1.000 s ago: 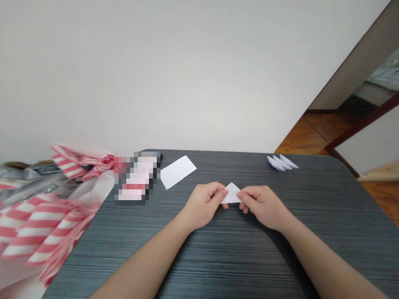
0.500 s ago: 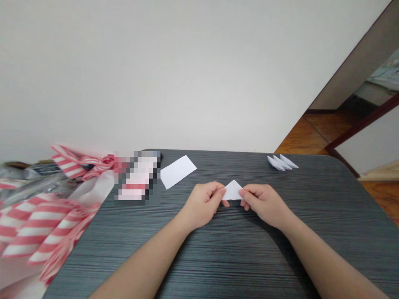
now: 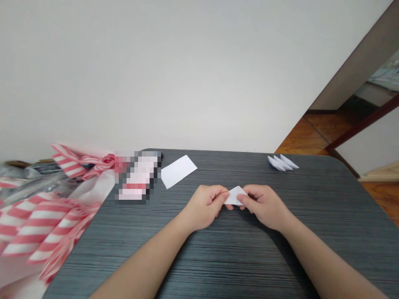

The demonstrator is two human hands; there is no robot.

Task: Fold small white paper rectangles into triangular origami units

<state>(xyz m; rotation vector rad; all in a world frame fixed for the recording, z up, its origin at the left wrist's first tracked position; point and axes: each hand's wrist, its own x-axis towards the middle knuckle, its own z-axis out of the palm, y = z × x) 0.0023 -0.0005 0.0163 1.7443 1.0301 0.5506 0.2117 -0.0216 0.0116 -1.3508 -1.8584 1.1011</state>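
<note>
Fingers of the left hand (image 3: 203, 208) and right hand (image 3: 264, 208) pinch the small white folded-paper triangle (image 3: 232, 197), low and right of the frame's centre, its peak now shifted rightward and the right grip moved inward across it, suggesting shaping is under way.

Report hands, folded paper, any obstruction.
Left hand and right hand pinching folded paper, one on each side. Creased, pointed on top. White sheet lies apart, not obstructing.
</note>
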